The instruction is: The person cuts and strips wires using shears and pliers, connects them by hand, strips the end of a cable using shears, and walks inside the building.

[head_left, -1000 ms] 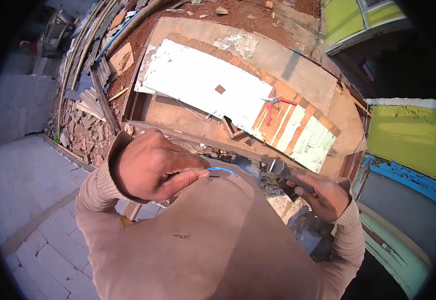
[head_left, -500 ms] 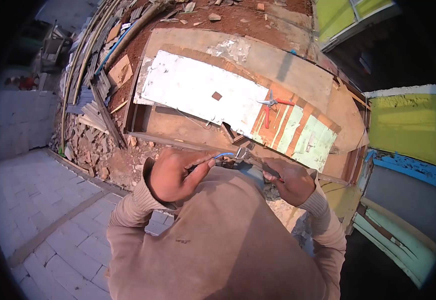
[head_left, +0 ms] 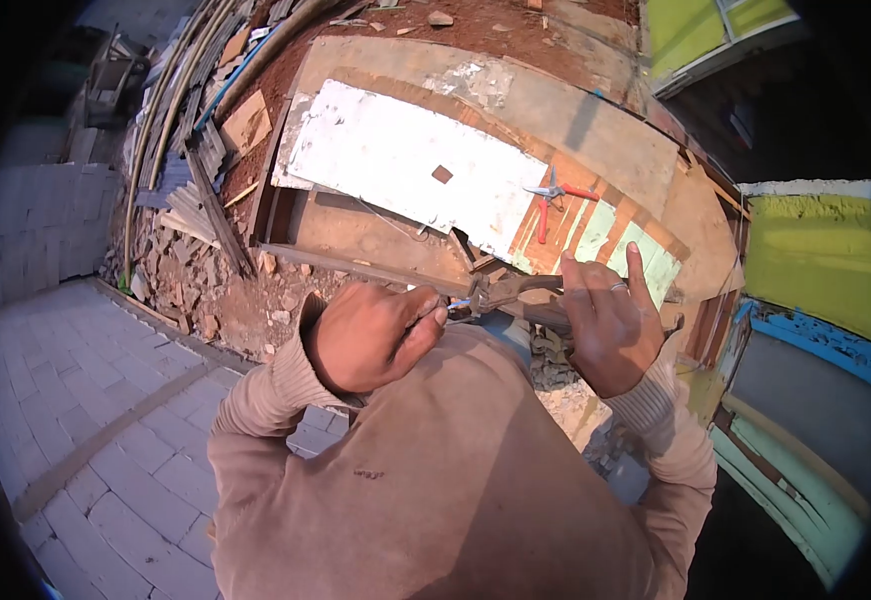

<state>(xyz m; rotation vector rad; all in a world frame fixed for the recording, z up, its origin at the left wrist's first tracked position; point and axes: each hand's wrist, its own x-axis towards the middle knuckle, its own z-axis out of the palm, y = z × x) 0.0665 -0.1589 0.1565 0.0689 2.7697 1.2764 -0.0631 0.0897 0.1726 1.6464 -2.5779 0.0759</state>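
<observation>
My left hand (head_left: pixel 371 338) is closed in a pinch on a thin blue wire (head_left: pixel 459 304), whose end runs to the jaws of a pair of pliers. The pliers (head_left: pixel 501 293) look dark and worn, their handles spread apart and reaching into my right hand (head_left: pixel 614 325). That hand holds them loosely, with some fingers stretched out over the handles and a ring on one finger. Whether the jaws touch the wire is hard to tell. Beyond my hands, red-handled pruning shears (head_left: pixel 554 200) lie with handles spread on a striped, partly painted board (head_left: pixel 596 235).
A white panel (head_left: pixel 386 150) with a square hole lies on a large wooden sheet (head_left: pixel 596 120). Left are rubble (head_left: pixel 181 285), poles and scrap wood, beside grey paving (head_left: pixel 86 370). A yellow-green wall (head_left: pixel 821 240) stands at the right.
My right hand has lifted and its fingers have spread over the pliers, whose handles now stand wider apart. My left hand keeps its pinch on the wire, and the view has shifted slightly.
</observation>
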